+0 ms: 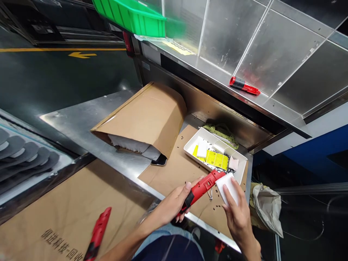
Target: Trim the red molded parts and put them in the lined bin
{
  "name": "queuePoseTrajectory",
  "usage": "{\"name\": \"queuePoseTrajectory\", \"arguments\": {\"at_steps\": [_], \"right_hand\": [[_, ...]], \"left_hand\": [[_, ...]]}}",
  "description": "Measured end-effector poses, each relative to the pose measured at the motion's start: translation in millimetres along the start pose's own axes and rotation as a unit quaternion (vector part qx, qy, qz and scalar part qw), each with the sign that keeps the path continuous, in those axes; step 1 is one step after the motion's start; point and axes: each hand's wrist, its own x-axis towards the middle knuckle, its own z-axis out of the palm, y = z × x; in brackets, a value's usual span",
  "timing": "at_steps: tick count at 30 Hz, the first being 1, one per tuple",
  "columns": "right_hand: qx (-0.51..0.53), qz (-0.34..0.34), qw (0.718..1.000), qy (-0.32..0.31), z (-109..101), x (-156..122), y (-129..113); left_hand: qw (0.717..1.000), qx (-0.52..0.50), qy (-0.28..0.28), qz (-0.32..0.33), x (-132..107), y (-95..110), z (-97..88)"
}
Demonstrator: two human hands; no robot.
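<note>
My left hand (174, 203) is wrapped round a red and black plastic tool housing (203, 186), which slants up to the right over the bench. Between the fingers and thumb of my right hand (237, 210) is a white sponge block (227, 186), at the upper end of the housing; whether the two touch is hard to tell. Just beyond them, a white tray (187, 148) holds yellow label sheets (213, 159), white blocks and small dark bits. Small tweezers-like metal tool (210, 195) lies beneath the housing.
Another red and black housing (98, 232) lies on a cardboard box (122, 195) at left. A third housing (244, 86) rests on the metal shelf. Beside the tray stand a large paper bag (146, 116) and a green patterned pouch (223, 135). A green bin (136, 20) sits upper left.
</note>
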Motion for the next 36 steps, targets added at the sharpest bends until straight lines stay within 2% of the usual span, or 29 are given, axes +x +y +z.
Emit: {"name": "queuePoseTrajectory", "arguments": {"at_steps": [4,7,10,13,15,18,24,30,36], "right_hand": [[0.004,-0.004,1.0,-0.003,4.3,4.6,-1.6],[0.058,0.058,0.997,-0.007,23.8,2.0,-0.4],[0.144,0.15,0.978,-0.032,64.9,-14.9,3.8],[0.188,0.206,0.957,-0.082,113.4,-40.0,8.2],[0.186,0.217,0.951,-0.119,138.8,-51.9,8.5],[0.179,0.212,0.947,-0.159,160.9,-54.0,2.1],[0.156,0.2,0.943,-0.218,176.1,-39.0,-16.8],[0.12,0.203,0.942,-0.241,183.5,-34.8,-11.4],[0.094,0.186,0.944,-0.256,182.7,-29.0,-13.4]], "left_hand": [[0.997,0.062,0.04,0.015,-3.3,2.2,2.2],[0.992,0.121,0.044,0.009,4.5,-8.7,-2.9],[0.986,0.16,0.002,-0.036,26.9,-41.1,-19.1],[0.98,0.163,-0.041,-0.106,53.8,-83.1,-41.2],[0.976,0.154,-0.057,-0.146,67.3,-105.9,-53.3],[0.971,0.135,-0.076,-0.18,78.5,-126.3,-61.8],[0.973,0.116,-0.072,-0.187,82.8,-141.7,-59.6],[0.977,0.109,-0.037,-0.181,79.7,-145.8,-56.6],[0.976,0.115,-0.028,-0.182,78.3,-145.0,-52.8]]}}
